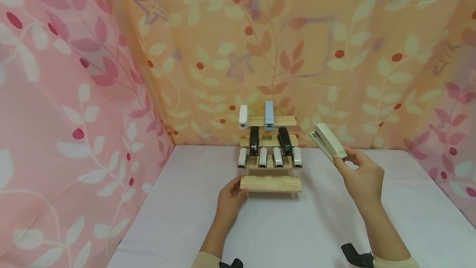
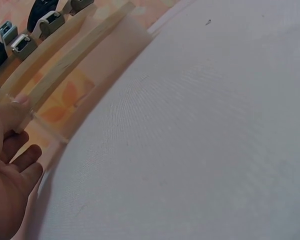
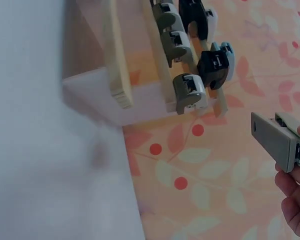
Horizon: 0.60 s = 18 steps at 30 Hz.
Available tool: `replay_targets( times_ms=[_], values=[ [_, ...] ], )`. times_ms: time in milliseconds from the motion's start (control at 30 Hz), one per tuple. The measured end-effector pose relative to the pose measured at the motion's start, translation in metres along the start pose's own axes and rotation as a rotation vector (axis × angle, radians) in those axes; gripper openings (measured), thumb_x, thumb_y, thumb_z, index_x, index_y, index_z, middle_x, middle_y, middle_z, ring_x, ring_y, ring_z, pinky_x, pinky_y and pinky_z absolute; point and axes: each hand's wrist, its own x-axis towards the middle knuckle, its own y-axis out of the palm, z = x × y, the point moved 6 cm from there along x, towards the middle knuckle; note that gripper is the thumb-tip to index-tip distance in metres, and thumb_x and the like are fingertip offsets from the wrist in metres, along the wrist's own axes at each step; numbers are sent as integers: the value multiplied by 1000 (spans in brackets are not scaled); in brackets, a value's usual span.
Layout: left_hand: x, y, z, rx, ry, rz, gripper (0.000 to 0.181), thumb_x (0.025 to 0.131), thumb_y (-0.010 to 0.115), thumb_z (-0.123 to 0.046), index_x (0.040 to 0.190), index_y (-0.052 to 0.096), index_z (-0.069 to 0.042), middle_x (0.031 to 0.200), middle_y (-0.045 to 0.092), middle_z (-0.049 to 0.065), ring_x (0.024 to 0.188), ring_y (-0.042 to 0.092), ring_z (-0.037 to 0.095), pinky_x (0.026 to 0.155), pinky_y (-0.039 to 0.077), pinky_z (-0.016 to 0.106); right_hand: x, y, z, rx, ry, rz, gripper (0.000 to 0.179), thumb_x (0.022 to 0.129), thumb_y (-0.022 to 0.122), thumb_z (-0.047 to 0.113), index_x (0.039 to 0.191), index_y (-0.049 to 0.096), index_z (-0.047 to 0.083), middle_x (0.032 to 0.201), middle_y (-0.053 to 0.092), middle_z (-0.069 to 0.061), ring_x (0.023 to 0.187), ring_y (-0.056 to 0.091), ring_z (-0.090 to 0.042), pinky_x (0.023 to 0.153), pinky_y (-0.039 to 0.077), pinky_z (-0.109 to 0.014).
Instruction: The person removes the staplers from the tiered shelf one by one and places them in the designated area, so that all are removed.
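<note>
In the head view my right hand holds a pale cream stapler by its rear end, raised right of a tiered wooden stand. The stapler also shows in the right wrist view, its flat base toward the camera. My left hand grips the left end of the stand's lowest wooden step. In the left wrist view the thumb lies on that step's edge, with the other fingers bent below it. No stapler stands on this step.
On the upper steps stand a white stapler, a light blue stapler, two black staplers and several small white-and-grey staplers. A white cloth covers the table. Patterned curtains hang behind and at the sides.
</note>
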Motion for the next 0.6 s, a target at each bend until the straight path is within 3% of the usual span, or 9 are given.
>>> replay_targets(
  times_ms=[300,500,600],
  values=[
    [3,0,4,7,8,11,61,89,81,-19,144,57,-4,145,59,17,136,55,31,108,50,27,-16,-7,-18,-20,40,11,38,87,83,29,118,77,10,104,78,-15,74,51,14,45,39,-14],
    [3,-1,7,-45,26,13,61,88,82,-17,143,58,-3,143,60,18,134,57,31,105,52,25,-21,-2,-36,-42,98,39,39,89,82,31,121,75,10,108,78,-14,83,58,-3,42,41,-17],
    [2,-2,8,-62,33,7,60,88,81,-16,142,59,-3,142,61,18,133,58,31,104,52,24,-22,2,-43,-43,88,48,39,89,82,30,121,75,9,107,78,-15,89,63,-16,45,40,-15]
  ],
)
